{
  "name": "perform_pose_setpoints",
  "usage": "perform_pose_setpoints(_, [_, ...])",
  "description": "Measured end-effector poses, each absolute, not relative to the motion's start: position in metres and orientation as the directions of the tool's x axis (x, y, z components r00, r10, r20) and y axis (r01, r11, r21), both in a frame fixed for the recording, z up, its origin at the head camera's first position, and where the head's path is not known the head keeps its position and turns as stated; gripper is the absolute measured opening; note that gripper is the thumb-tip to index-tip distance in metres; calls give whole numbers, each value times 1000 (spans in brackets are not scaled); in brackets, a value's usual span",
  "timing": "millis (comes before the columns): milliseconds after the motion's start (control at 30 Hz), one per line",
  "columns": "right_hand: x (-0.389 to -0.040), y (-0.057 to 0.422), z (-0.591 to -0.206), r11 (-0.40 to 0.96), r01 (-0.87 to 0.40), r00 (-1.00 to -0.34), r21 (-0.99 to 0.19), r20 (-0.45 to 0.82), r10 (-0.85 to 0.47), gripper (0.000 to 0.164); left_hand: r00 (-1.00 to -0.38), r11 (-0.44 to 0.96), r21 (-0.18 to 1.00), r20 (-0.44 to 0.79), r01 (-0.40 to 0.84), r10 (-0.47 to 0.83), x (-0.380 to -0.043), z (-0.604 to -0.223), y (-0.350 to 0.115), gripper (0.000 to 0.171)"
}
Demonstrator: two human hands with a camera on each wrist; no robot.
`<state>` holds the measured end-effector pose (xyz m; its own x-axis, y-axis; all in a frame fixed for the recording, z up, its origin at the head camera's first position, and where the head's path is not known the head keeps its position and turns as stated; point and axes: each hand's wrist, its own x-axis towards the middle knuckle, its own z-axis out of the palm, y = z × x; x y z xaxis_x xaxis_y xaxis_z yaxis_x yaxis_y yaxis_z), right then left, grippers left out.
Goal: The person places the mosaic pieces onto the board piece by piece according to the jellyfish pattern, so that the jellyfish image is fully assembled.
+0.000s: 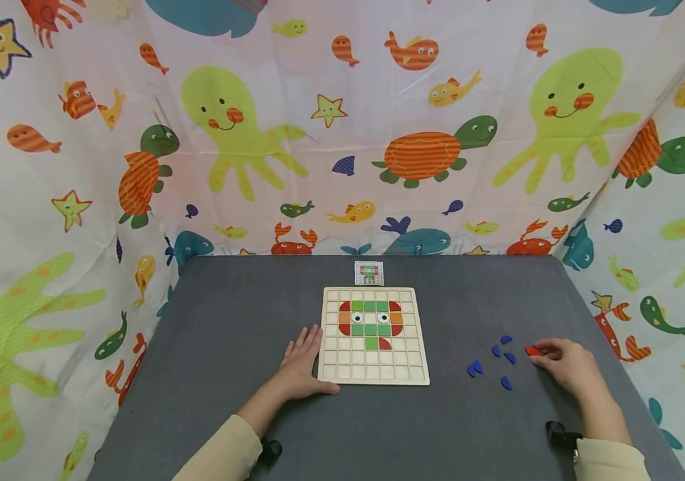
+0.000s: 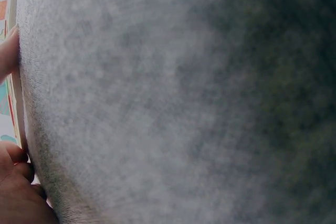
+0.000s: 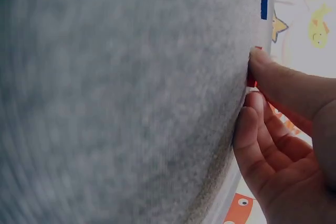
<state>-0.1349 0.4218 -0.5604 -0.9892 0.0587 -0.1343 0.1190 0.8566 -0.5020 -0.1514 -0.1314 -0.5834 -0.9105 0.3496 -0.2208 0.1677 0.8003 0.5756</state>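
My left hand [image 1: 300,367] lies at the lower left corner of a square wooden grid board [image 1: 342,373], fingers extended along its left edge and thumb at the bottom edge. On the board, red, orange and green pieces [image 1: 371,330] with two round eye pieces form a face-like pattern. Over to the right, my right hand [image 1: 571,366] pinches a small red piece [image 1: 532,351] between thumb and fingers at the tabletop. In the right wrist view the thumb covers most of that red piece [image 3: 252,82]. Several blue rounded pieces [image 1: 510,358] lie just left of this hand.
A small picture card [image 1: 369,273] with a coloured grid pattern lies behind the board. All of it rests on a grey table [image 1: 246,300]. A curtain [image 1: 342,167] printed with sea animals hangs behind and along both sides.
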Motion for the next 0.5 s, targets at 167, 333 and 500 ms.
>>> perform_pose_setpoints(167, [-138,422,-561,879,99,-991,-467,-123,46,38,-910,785,592,-202,182,363,-151,-585,-131,128])
perform_pose_setpoints(333, [-139,418,-561,898,77,-995,-432,-92,41,33,-909,790,586,-208,179,360,-152,-588,-130,128])
perform_pose_setpoints(500, [-140,410,-557,900,58,-998,-431,-61,35,31,-911,803,572,-221,168,349,-153,-586,-131,127])
